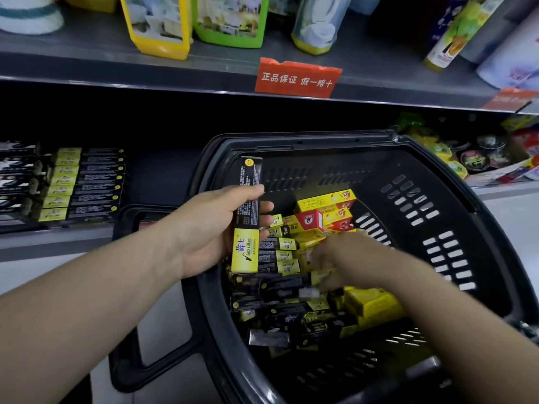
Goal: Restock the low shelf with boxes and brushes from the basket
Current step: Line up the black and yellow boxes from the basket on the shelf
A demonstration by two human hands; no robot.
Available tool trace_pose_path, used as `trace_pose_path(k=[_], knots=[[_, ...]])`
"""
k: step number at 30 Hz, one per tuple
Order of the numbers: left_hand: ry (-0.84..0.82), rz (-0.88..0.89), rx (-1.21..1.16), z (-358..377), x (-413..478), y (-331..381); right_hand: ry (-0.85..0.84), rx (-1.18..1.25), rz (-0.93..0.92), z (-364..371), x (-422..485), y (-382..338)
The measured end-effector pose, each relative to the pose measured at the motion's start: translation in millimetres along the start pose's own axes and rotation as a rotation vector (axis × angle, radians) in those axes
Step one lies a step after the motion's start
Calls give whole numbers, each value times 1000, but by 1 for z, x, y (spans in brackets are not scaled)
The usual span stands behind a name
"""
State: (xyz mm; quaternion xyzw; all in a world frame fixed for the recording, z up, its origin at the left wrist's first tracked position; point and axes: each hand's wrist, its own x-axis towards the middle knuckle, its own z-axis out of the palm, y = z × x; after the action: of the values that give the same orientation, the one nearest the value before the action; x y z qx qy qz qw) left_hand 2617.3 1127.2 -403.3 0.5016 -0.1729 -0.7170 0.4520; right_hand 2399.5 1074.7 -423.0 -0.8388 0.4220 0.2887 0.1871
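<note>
Place: I read this as a shop aisle.
Upper level: a grey metal shelf (87, 65) lined with packaged goods (230, 21) standing side by side.
Edge signs: a red tag (297, 78) with printed Chinese characters on the shelf lip; I see a second tag (509, 99) at right.
Lower level: the low shelf (43, 246) holds identical black-and-yellow boxes (84, 185) faced in neat rows.
Carrier: a black slotted shopping basket (437, 205) full of boxed stock.

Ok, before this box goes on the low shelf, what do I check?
1. Left hand grips the long black-and-yellow cardboard box: ok.
2. Matching black-and-yellow boxes already lined up on the low grey shelf: ok.
3. Dark gap right of that row is free: cannot tell.
4. Right hand holds something in the black plastic basket: cannot tell, blurred.
5. Basket has more loose boxes: ok.
</note>
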Motion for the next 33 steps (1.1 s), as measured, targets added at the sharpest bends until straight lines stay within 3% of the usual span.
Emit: trace_pose_path(k=[5,7,10,16,18,19,22,24,26,30,33], knots=[[39,54,-24,4,3,-4,399,650,135,-35,-36,6],[30,64,-39,8,2,-6,540,800,147,-31,-35,-12],[28,69,-36,13,0,-9,586,842,74,-22,-35,-44],[93,97,177,11,-4,-9,511,987,-168,-14,-24,-50],[97,106,193,10,-4,-6,500,890,-103,-6,-11,-37],[96,115,209,9,-4,-4,462,713,-71,1,-4,-31],[85,132,243,6,-8,-2,224,116,-58,41,17,-24],[79,129,243,5,-9,-1,58,-52,-59,64,28,-28],[74,126,229,4,-10,-2,-17,-103,-42,77,37,-33],[66,139,191,0,-14,0,63,-180,-24,71,42,-33],[80,167,175,-5,-19,4,216,195,34,45,32,-29]])
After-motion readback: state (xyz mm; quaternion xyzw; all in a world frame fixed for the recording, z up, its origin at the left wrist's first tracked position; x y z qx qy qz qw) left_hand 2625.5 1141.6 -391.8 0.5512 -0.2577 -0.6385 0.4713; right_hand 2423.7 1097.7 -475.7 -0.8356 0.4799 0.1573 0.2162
